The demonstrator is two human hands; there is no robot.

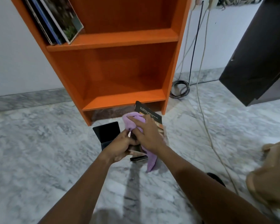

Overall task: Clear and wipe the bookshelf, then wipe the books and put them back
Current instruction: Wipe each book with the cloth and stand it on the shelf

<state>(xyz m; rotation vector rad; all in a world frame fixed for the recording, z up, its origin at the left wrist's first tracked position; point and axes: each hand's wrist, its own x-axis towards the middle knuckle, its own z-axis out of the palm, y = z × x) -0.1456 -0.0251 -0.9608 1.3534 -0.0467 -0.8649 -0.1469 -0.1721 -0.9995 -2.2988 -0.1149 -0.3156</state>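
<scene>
Even, soft indoor light, moderately bright, no hard glare anywhere. The marble floor point(39, 143) carries a faint sheen and a blurred grey shadow running toward the near edge between the two forearms. The lower bay of the orange bookshelf point(120, 70) is darker toward its back left, lit brighter on its right side. Wide-angle bending shows: the bookshelf sides lean and splay upward. At the near right a tan shape point(270, 175) is badly blurred; the book covers point(63, 18) on the far left are smeared too.

Orange bookshelf point(120, 38); purple cloth point(131, 122); grey-veined white marble floor point(39, 143).
</scene>
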